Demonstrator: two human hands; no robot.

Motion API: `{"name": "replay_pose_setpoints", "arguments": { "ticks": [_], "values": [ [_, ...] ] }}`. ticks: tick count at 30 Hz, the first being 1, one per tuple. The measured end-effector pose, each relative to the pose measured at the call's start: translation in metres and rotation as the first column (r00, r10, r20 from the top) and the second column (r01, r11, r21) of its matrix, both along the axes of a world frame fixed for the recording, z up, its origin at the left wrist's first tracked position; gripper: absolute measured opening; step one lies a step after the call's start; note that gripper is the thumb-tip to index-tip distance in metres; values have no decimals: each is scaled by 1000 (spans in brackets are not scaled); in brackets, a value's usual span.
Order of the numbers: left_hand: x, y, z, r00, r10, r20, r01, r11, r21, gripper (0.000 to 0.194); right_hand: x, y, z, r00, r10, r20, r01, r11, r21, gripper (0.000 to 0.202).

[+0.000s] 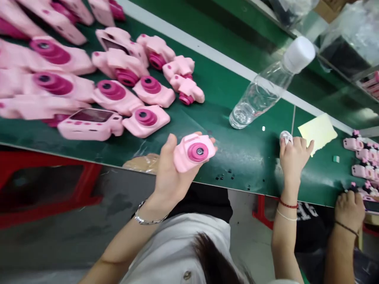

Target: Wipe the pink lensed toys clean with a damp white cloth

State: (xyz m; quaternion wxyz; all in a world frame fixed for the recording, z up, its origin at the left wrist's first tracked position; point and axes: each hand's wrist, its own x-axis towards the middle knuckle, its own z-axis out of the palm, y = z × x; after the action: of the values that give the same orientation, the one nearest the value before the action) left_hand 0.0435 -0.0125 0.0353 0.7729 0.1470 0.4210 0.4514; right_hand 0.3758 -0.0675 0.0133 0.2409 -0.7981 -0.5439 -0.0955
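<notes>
In the head view, the left hand [173, 185] cradles a pink toy camera [194, 153] at the green table's [213, 122] near edge, palm beneath leaving its lens uncovered, while the right hand [294, 157] pinches a white wad [286, 137], perhaps cloth, beside yellow paper [319, 132].

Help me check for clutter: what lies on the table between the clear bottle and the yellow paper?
In the head view, a small white piece lies nearer the bottle, then the right hand with a white wad, beside the yellow paper.
</notes>
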Motion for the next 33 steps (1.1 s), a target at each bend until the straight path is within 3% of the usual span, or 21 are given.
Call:
{"name": "replay_pose_setpoints", "arguments": {
  "ticks": [7, 10, 12, 14, 17, 19, 21, 23, 24, 27, 31, 33],
  "values": [
    [1, -1, 12, 1000, 22, -2, -22, 990, -143, 40, 87, -47, -8, 966, -259, 11, 258, 965, 55, 49],
    [1, -1, 15, 999, 0, 48, 8, 985, -171, 39, 104, -62, -6, 956, -290, 30, 287, 954, 88, 53],
    [2, -1, 16, 993, -19, 113, 40, 980, -193, 38, 100, -65, -2, 958, -286, 34, 280, 952, 127, 52],
    [4, -2, 18, 984, -17, 178, 58, 972, -227, 41, 77, -64, 1, 962, -272, 27, 264, 949, 170, 51],
    [11, -1, 21, 970, 6, 243, 64, 959, -278, 49, 5, -58, 2, 986, -164, -22, 164, 961, 223, 50],
    [16, -1, 19, 966, 12, 258, 64, 956, -286, 52, -62, -53, 2, 997, 41, -59, -20, 949, 313, 46],
    [20, -2, 15, 967, -1, 255, 69, 963, -260, 50, -130, -45, 6, 961, 275, -25, -256, 922, 290, 40],
    [21, -5, 10, 969, -38, 245, 92, 972, -216, 48, -184, -33, 13, 850, 526, 29, -514, 816, 265, 31],
    [21, -7, 8, 969, -55, 240, 103, 976, -191, 47, -202, -27, 16, 812, 581, 62, -576, 778, 249, 26],
    [17, -11, 5, 967, -58, 248, 91, 988, -126, 48, -222, -18, 21, 775, 632, 18, -618, 750, 237, 19],
    [10, -8, 12, 936, -38, 351, 100, 982, -161, 56, -209, -32, 9, 674, 705, -219, -604, 697, 386, 22],
    [7, -4, 17, 898, -75, 433, 186, 958, -220, 74, -209, -39, -2, 731, 649, -212, -508, 725, 466, 24]
  ]
}}
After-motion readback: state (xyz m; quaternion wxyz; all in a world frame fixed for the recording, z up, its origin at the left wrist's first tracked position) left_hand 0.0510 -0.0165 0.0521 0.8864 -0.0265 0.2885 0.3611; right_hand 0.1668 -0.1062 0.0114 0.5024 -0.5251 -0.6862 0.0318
